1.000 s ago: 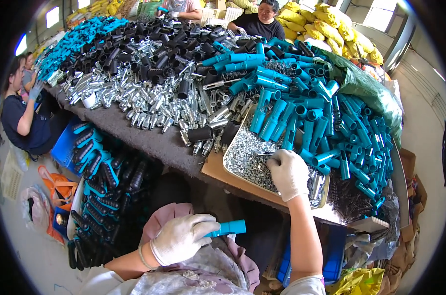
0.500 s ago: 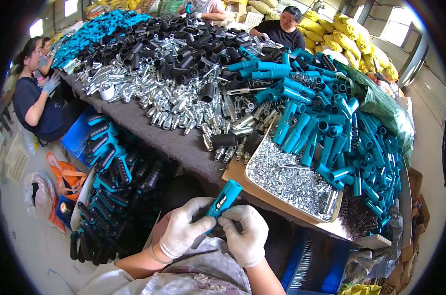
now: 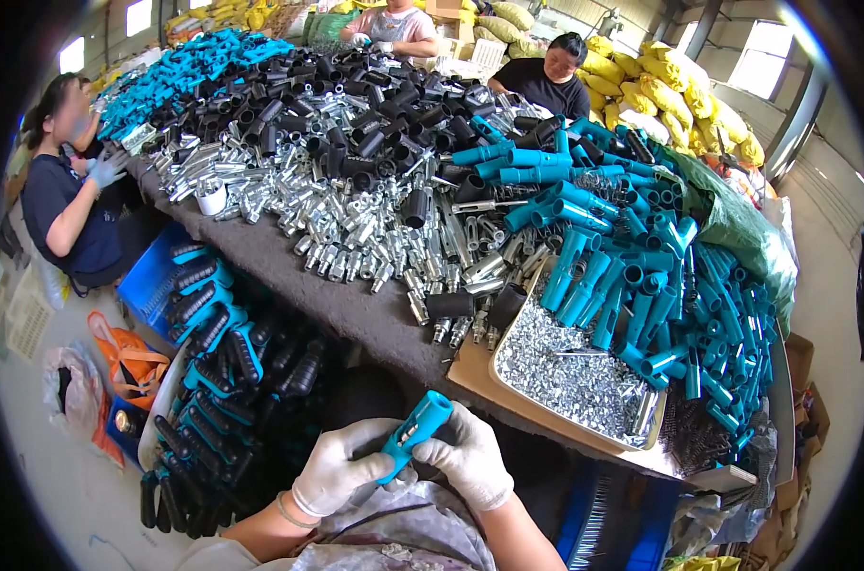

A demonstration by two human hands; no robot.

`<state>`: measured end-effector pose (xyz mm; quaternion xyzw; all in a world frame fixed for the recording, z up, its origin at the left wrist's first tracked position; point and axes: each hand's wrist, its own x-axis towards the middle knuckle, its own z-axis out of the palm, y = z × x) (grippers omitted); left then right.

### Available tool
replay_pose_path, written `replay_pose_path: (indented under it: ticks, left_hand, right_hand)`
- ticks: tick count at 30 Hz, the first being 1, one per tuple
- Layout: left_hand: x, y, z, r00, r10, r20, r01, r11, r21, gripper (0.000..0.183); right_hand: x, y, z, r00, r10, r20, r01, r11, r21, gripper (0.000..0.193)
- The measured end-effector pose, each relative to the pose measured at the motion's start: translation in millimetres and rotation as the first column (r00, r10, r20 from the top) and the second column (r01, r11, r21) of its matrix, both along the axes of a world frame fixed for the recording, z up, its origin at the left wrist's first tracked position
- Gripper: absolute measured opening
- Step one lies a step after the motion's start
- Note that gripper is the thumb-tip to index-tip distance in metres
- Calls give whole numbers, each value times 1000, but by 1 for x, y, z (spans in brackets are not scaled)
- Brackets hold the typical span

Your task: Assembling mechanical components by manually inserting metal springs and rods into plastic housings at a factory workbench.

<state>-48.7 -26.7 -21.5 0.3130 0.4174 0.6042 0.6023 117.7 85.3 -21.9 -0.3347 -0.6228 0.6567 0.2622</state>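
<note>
A teal plastic tube [image 3: 428,419] with a slot in its side is held tilted in front of me, its round end up and to the right. Small metal pieces show inside the slot. My left hand [image 3: 341,466], in a white glove, grips the tube's lower part. My gloved right hand [image 3: 472,457] is closed on its right side, thumb near the slot and fingers behind it. Just beyond my hands, a shallow tray [image 3: 495,354] of small silvery metal pieces [image 3: 570,381] rests at the table edge.
Teal tubes [image 3: 584,285] are heaped at the right, with metal fittings [image 3: 356,228] and black sleeves [image 3: 356,143] across the table [image 3: 289,285]. Black-and-teal handles [image 3: 208,409] fill a container at lower left. Blue bins [image 3: 584,533] stand below right. Several people [image 3: 70,200] sit around the table.
Both hands and the tube have come slightly lower. My right hand has shifted up along the tube's side, and the slot now faces me more. The view has shifted a little.
</note>
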Motion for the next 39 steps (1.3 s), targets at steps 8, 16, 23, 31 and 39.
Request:
replay_pose_path:
  ticks: [8,16,23,31,39]
  left_hand:
    - [-15,1,-8,990,101,103,-103,994,19,56]
    - [-13,-7,-6,972,133,194,-138,990,12,64]
    - [-15,-10,-19,971,168,168,-179,982,55,65]
    - [7,-3,20,969,-116,-218,100,992,-81,58]
    - [32,2,11,990,-135,-41,129,984,-122,47]
  right_hand:
    - [-35,43,54,868,224,442,-427,792,436,39]
    - [-51,134,50,660,-540,522,-577,80,813,31]
    - [8,51,48,999,42,-7,-38,941,337,39]
    - [52,25,28,981,-191,41,184,972,148,30]
    - [96,23,17,949,-258,-180,226,957,-182,38]
